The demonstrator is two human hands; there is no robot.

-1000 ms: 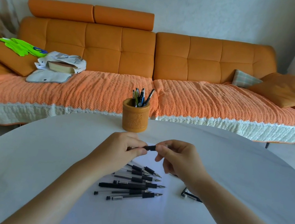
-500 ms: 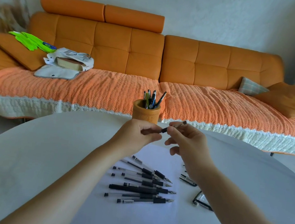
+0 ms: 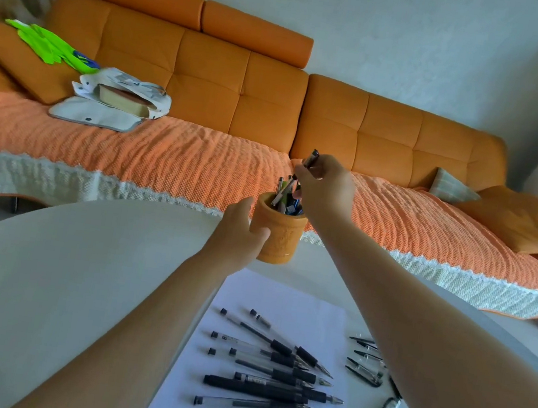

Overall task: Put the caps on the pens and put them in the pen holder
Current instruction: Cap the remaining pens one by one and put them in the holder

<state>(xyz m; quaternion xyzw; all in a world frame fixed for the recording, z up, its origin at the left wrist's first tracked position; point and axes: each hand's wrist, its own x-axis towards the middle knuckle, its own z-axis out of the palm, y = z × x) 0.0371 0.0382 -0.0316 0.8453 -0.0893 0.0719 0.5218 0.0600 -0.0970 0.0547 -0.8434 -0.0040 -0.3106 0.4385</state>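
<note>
Right hand (image 3: 327, 186): fingers curled, pinching one pen (image 3: 311, 158) between thumb and fingertips. The pen is tilted, its dark upper end jutting above the knuckles and its lower end pointing down toward the mouth of the pen holder (image 3: 282, 236). It hangs above the holder. Whether it carries a cap cannot be told.

Left hand (image 3: 238, 230): wrapped round the left side of the pen holder, thumb laid across the near wall. The other fingers pass behind, out of sight.

Pen holder: orange, round, upright on the white table (image 3: 60, 278) near its far edge. Several stored pens (image 3: 283, 192) stand in it, leaning at mixed angles, just under the right hand.

Nearer the person, a white sheet of paper (image 3: 281, 302) lies on the table between the two forearms. On it is a loose heap of uncapped pens (image 3: 269, 390), mostly lying crosswise with tips to the right, some overlapping. At the sheet's right edge sits a scatter of black caps (image 3: 362, 372), partly hidden by the right forearm.

Beyond the table is an orange sofa (image 3: 210, 67) with an orange throw (image 3: 163, 158) over the seat. On its left end lie a pale bag (image 3: 120, 96) and green gloves (image 3: 51, 45).
</note>
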